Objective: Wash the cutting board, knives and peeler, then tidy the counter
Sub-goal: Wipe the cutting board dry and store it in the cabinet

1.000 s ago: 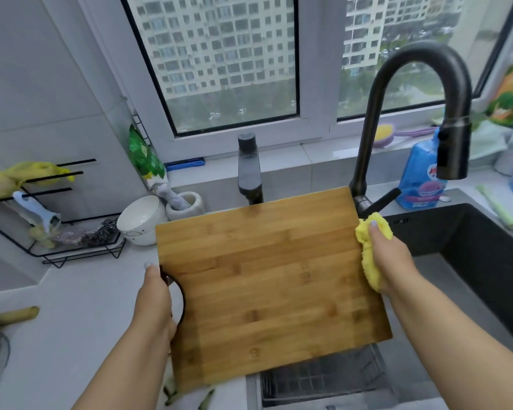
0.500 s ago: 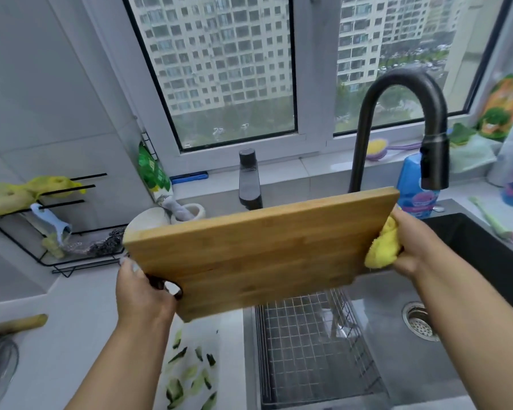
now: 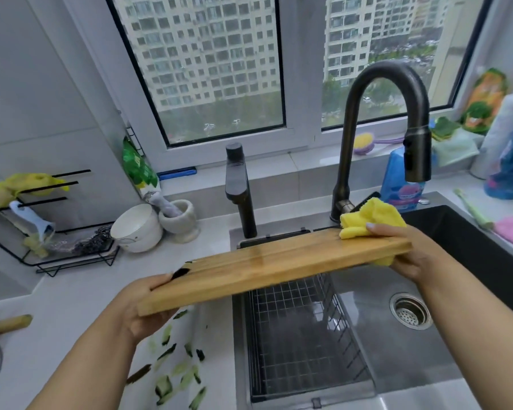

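A wooden cutting board (image 3: 267, 267) is held nearly flat in the air over the sink's left side. My left hand (image 3: 142, 306) grips its near left end by the black handle loop. At the right end, my right hand (image 3: 409, 250) holds the board's edge together with a yellow cloth (image 3: 370, 217) that lies bunched on top of the board and shows below it too. Green peel scraps (image 3: 175, 371) lie on the counter under the left end. A peeler with a pale blue handle (image 3: 33, 217) rests in the black wire rack (image 3: 71, 258) at the left.
A black gooseneck faucet (image 3: 388, 137) arches over the dark sink (image 3: 427, 350), which holds a wire drain basket (image 3: 302, 335) and a drain strainer (image 3: 410, 310). A white bowl (image 3: 135, 227), a mortar (image 3: 179, 220), a second black tap (image 3: 239, 187) and a blue detergent bottle (image 3: 397, 179) stand behind.
The board has been tipped from upright, facing me, down to nearly flat and lifted over the sink. The peel scraps beneath it have come into view.
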The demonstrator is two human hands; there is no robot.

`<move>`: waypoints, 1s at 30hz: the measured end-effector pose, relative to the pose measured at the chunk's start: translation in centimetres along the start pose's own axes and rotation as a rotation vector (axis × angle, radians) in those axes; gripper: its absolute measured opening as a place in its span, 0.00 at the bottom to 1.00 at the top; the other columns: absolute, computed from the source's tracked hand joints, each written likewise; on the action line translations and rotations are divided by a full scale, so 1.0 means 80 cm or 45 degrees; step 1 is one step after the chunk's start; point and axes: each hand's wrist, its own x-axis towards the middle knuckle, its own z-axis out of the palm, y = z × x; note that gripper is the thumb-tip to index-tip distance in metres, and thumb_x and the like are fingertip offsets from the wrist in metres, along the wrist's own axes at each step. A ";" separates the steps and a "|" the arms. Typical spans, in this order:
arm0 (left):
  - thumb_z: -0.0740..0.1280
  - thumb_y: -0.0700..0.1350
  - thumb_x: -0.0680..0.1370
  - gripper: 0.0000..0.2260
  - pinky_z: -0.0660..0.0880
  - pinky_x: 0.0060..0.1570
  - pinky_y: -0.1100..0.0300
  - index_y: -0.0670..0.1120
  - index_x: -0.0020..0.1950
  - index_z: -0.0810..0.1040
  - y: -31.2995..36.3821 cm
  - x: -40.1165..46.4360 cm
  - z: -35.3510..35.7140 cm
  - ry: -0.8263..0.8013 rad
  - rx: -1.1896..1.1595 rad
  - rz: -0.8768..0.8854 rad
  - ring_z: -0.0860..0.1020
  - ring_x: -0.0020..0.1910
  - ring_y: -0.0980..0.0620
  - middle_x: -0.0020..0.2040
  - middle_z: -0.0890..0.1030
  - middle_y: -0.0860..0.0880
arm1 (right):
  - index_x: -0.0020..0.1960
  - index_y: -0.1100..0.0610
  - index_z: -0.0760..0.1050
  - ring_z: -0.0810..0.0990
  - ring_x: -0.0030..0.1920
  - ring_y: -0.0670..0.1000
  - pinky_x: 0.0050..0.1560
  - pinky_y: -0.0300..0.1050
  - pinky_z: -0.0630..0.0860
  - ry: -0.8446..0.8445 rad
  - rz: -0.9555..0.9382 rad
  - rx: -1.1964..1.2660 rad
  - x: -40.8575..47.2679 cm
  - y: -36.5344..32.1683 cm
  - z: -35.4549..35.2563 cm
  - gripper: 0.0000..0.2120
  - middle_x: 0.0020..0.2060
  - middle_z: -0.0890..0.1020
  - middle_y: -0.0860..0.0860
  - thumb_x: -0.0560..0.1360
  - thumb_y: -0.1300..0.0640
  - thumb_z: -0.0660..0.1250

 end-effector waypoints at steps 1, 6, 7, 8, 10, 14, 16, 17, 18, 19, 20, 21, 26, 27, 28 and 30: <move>0.58 0.42 0.81 0.12 0.81 0.30 0.58 0.37 0.56 0.78 -0.006 0.002 -0.002 0.017 0.033 -0.028 0.83 0.33 0.48 0.42 0.84 0.41 | 0.60 0.62 0.75 0.81 0.41 0.54 0.42 0.50 0.80 -0.001 0.014 -0.106 -0.003 0.000 0.001 0.42 0.44 0.83 0.57 0.50 0.53 0.84; 0.60 0.41 0.81 0.12 0.80 0.29 0.54 0.35 0.59 0.77 -0.040 0.023 -0.011 0.101 0.233 -0.030 0.83 0.33 0.44 0.44 0.83 0.37 | 0.58 0.54 0.75 0.80 0.45 0.51 0.41 0.42 0.77 0.067 0.095 -0.587 -0.001 0.010 -0.003 0.19 0.47 0.82 0.52 0.69 0.60 0.75; 0.59 0.41 0.81 0.12 0.81 0.30 0.53 0.36 0.59 0.77 -0.047 0.027 -0.011 0.088 0.240 -0.026 0.83 0.35 0.43 0.46 0.83 0.37 | 0.59 0.53 0.75 0.80 0.48 0.53 0.48 0.46 0.77 0.084 0.121 -0.662 0.005 0.017 -0.008 0.23 0.49 0.82 0.52 0.66 0.58 0.77; 0.59 0.40 0.81 0.12 0.81 0.33 0.51 0.37 0.60 0.77 -0.053 0.030 -0.011 0.078 0.251 -0.016 0.84 0.38 0.42 0.49 0.83 0.36 | 0.59 0.53 0.75 0.80 0.51 0.54 0.53 0.49 0.76 0.111 0.157 -0.687 0.007 0.022 -0.011 0.25 0.51 0.81 0.52 0.65 0.58 0.78; 0.60 0.40 0.81 0.12 0.80 0.40 0.49 0.39 0.63 0.76 -0.064 0.039 -0.012 0.075 0.309 0.031 0.83 0.45 0.40 0.52 0.83 0.37 | 0.59 0.52 0.73 0.79 0.51 0.54 0.55 0.50 0.74 0.142 0.198 -0.683 0.011 0.034 -0.013 0.25 0.51 0.80 0.51 0.65 0.59 0.78; 0.61 0.39 0.82 0.09 0.78 0.42 0.52 0.42 0.60 0.77 -0.081 0.055 -0.011 0.114 0.400 0.107 0.82 0.49 0.42 0.53 0.83 0.40 | 0.59 0.51 0.72 0.78 0.54 0.55 0.61 0.54 0.73 0.192 0.214 -0.728 0.023 0.057 -0.016 0.27 0.52 0.79 0.50 0.64 0.57 0.79; 0.61 0.37 0.82 0.09 0.78 0.41 0.53 0.44 0.60 0.76 -0.085 0.060 -0.010 0.134 0.427 0.094 0.82 0.49 0.43 0.54 0.82 0.41 | 0.59 0.53 0.73 0.78 0.54 0.55 0.62 0.55 0.73 0.219 0.205 -0.717 0.030 0.066 -0.018 0.28 0.52 0.79 0.51 0.63 0.57 0.80; 0.61 0.36 0.81 0.10 0.78 0.41 0.53 0.45 0.60 0.76 -0.087 0.064 -0.010 0.144 0.470 0.093 0.81 0.50 0.43 0.55 0.82 0.41 | 0.59 0.53 0.73 0.78 0.52 0.54 0.60 0.54 0.74 0.226 0.198 -0.726 0.032 0.068 -0.018 0.28 0.51 0.79 0.50 0.63 0.57 0.80; 0.62 0.36 0.81 0.10 0.78 0.43 0.53 0.46 0.59 0.76 -0.088 0.068 -0.013 0.163 0.531 0.093 0.81 0.51 0.43 0.55 0.82 0.42 | 0.59 0.52 0.72 0.77 0.50 0.52 0.57 0.52 0.73 0.220 0.194 -0.734 0.032 0.069 -0.017 0.27 0.49 0.79 0.50 0.64 0.58 0.79; 0.62 0.35 0.81 0.10 0.78 0.46 0.53 0.47 0.58 0.77 -0.088 0.072 -0.015 0.188 0.622 0.094 0.81 0.52 0.44 0.55 0.82 0.44 | 0.59 0.52 0.71 0.77 0.48 0.51 0.54 0.50 0.72 0.219 0.179 -0.745 0.033 0.070 -0.017 0.26 0.48 0.78 0.49 0.65 0.58 0.79; 0.63 0.35 0.80 0.11 0.77 0.50 0.51 0.47 0.59 0.77 -0.089 0.077 -0.018 0.215 0.728 0.093 0.80 0.53 0.44 0.55 0.82 0.45 | 0.58 0.51 0.71 0.76 0.47 0.49 0.52 0.48 0.71 0.217 0.165 -0.755 0.034 0.071 -0.017 0.25 0.47 0.77 0.48 0.66 0.58 0.78; 0.64 0.36 0.79 0.12 0.76 0.55 0.49 0.46 0.60 0.78 -0.090 0.083 -0.021 0.240 0.840 0.089 0.80 0.54 0.44 0.55 0.81 0.46 | 0.58 0.51 0.70 0.75 0.45 0.48 0.49 0.47 0.71 0.218 0.148 -0.770 0.034 0.074 -0.017 0.23 0.46 0.77 0.47 0.67 0.59 0.77; 0.65 0.42 0.78 0.09 0.71 0.45 0.56 0.39 0.52 0.81 -0.091 0.105 -0.016 0.379 1.130 0.096 0.78 0.45 0.41 0.48 0.81 0.39 | 0.57 0.52 0.71 0.75 0.44 0.47 0.46 0.46 0.71 0.232 0.127 -0.859 0.035 0.085 -0.015 0.22 0.45 0.77 0.47 0.68 0.59 0.77; 0.64 0.42 0.78 0.10 0.70 0.43 0.56 0.37 0.52 0.80 -0.091 0.109 -0.015 0.406 1.158 0.094 0.76 0.43 0.42 0.45 0.79 0.39 | 0.57 0.52 0.71 0.75 0.44 0.48 0.49 0.47 0.71 0.243 0.140 -0.879 0.037 0.087 -0.015 0.23 0.45 0.77 0.47 0.68 0.59 0.77; 0.64 0.40 0.78 0.10 0.70 0.42 0.56 0.35 0.52 0.80 -0.092 0.114 -0.015 0.426 1.177 0.083 0.75 0.42 0.43 0.43 0.77 0.40 | 0.57 0.52 0.71 0.76 0.45 0.49 0.50 0.49 0.72 0.257 0.156 -0.897 0.038 0.088 -0.015 0.23 0.45 0.77 0.48 0.67 0.59 0.78; 0.63 0.37 0.76 0.09 0.73 0.44 0.55 0.34 0.52 0.79 -0.092 0.123 -0.014 0.463 1.218 0.057 0.76 0.45 0.42 0.43 0.76 0.41 | 0.58 0.53 0.72 0.76 0.48 0.52 0.54 0.52 0.74 0.276 0.182 -0.939 0.042 0.092 -0.014 0.25 0.46 0.77 0.48 0.66 0.58 0.78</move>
